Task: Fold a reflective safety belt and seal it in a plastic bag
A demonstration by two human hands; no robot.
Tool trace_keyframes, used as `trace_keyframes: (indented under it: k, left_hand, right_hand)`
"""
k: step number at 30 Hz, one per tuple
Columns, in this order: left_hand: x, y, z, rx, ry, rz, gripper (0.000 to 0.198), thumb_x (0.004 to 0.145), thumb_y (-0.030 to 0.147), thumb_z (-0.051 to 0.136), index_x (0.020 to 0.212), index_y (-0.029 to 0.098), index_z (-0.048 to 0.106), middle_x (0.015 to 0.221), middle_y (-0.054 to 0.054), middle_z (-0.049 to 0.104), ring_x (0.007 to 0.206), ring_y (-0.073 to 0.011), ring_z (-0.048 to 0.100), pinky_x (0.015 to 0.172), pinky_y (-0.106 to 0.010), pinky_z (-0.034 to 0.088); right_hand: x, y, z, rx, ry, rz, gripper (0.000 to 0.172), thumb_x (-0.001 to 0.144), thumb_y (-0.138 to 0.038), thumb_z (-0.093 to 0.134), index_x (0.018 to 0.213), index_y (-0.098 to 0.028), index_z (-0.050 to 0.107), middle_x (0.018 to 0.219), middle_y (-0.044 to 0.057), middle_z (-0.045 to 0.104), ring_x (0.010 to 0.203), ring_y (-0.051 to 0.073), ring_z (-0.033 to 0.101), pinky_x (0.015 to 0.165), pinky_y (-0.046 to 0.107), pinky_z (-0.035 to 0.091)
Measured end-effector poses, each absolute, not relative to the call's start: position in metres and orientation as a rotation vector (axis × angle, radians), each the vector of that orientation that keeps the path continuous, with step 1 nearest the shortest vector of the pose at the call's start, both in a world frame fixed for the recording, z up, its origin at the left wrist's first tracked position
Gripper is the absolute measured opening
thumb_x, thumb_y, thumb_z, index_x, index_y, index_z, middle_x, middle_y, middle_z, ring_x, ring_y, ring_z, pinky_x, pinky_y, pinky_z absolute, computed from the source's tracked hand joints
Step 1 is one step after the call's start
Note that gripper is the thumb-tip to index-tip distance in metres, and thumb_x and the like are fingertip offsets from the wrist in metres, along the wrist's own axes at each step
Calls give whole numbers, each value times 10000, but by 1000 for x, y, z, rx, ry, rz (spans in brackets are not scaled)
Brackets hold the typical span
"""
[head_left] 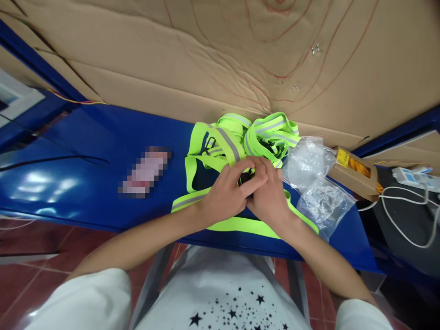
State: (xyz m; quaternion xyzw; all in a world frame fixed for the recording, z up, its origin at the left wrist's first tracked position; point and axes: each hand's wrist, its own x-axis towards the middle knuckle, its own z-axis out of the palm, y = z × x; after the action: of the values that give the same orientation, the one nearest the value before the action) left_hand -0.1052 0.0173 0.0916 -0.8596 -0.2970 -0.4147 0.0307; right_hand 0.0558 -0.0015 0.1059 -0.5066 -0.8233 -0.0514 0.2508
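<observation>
Left hand and right hand: pressed together, both pinching a black piece, frame centre | green straps: heaped above hands, looped below | bags: right of centre | blue table: beneath

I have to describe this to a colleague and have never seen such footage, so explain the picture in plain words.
There is no machine here: a person works with two bare hands. The single picture comes from a camera worn on the head, looking forward and down. On the blue table lie yellow-green straps, clear bags to their right, and, at left, a pixelated item I cannot identify. The left hand and right hand meet around a dark piece, mostly hidden.
</observation>
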Motion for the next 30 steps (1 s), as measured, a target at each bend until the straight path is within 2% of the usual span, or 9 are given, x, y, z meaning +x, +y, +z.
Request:
trace_keyframes:
  k: [4,6,10,15,18,20,23,27,30]
  left_hand:
    - [-111,29,126,-2646,-768,-1496,573,856,48,523,1381,271,465,1390,-114,562,1318,-295,573,1023,-487,541]
    - [-116,33,150,-2611,-756,-1625,594,862,90,530,1408,282,396,1378,-96,561,1314,-295,578,1081,-530,525]
    - [-119,33,194,-2637,-744,-1738,590,874,116,529,1408,289,349,1436,-64,492,1319,-247,571,1160,-515,499]
    - [-117,39,213,-2906,-820,-1671,585,934,214,605,1450,240,330,1467,-100,454,1358,-220,557,1150,-453,526]
    - [-132,52,214,-3225,-768,-1258,795,924,407,739,1547,206,288,1559,-154,447,1468,-288,491,1161,-499,519]
    - [-144,61,216,-3292,-814,-1070,799,902,476,781,1542,226,374,1539,-133,528,1409,-300,562,1085,-476,578]
    - [-153,71,216,-3034,-1014,-1253,776,846,576,815,1463,214,515,1430,-119,636,1269,-295,658,1043,-479,591]
    - [-144,79,209,-3256,-768,-1449,1055,814,845,622,1613,229,314,1617,-136,460,1517,-315,457,1231,-575,412]
    - [-129,84,196,-3582,-616,-1695,1063,762,846,685,1604,293,348,1510,-99,587,1439,-304,560,1177,-494,496]
  right_hand:
    - [67,6,149,-1268,-2303,-1,754,844,-132,606,1556,-142,358,1525,181,514,1426,344,469,1065,499,441]
    - [83,8,178,-1180,-2341,116,802,887,-249,702,1599,-213,333,1577,139,487,1472,343,451,1192,561,371]
    - [114,15,219,-943,-2212,608,909,840,-449,839,1605,-320,366,1637,52,434,1499,297,454,1270,541,359]
    - [123,38,208,-775,-1865,1028,788,707,-526,930,1383,-270,615,1430,60,626,1372,282,589,1161,484,508]
    - [121,51,192,-787,-1698,1145,870,642,-565,951,1380,-269,599,1288,71,689,1160,287,708,968,472,619]
    - [120,56,187,-775,-1647,1191,916,624,-569,955,1406,-282,573,1213,63,709,991,263,743,810,427,653]
    - [118,57,186,-693,-1610,1217,876,659,-508,949,1426,-321,570,1162,35,712,839,206,730,661,345,639]
    - [113,52,189,-615,-1579,1203,820,685,-538,931,1406,-358,583,1172,12,703,766,162,711,614,307,619]
    - [108,49,189,-633,-1581,1092,843,696,-671,876,1420,-379,557,1195,11,710,730,160,712,574,301,598]
